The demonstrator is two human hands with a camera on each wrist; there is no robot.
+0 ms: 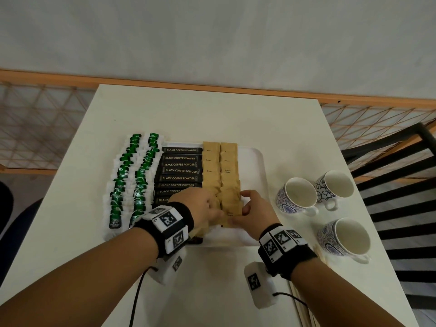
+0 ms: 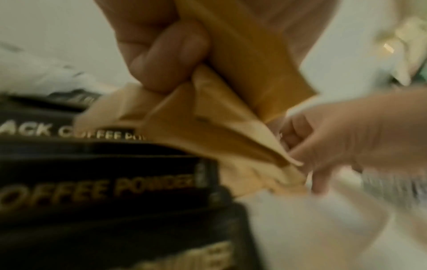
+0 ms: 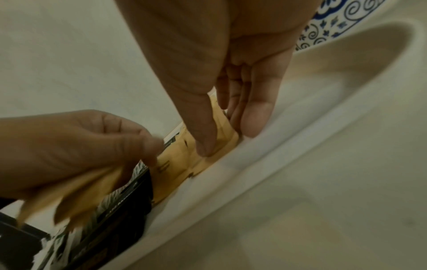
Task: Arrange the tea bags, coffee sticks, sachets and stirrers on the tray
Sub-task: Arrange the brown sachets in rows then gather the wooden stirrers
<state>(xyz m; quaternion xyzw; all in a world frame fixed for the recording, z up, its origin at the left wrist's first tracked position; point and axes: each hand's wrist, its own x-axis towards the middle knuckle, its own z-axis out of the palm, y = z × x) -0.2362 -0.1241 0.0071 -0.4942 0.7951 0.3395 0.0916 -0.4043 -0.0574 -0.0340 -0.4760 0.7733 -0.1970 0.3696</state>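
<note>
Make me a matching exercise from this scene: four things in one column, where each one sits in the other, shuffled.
1 green tea bags
2 black coffee sticks
3 brown sugar sachets
4 cups

A on the table right of the tray
B middle column
C two leftmost rows
D two rows right of the coffee

Pairs: 1-C, 2-B, 3-D, 4-A

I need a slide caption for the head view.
On the white tray, left hand and right hand arrange brown sugar sachets beside black coffee sticks.
</note>
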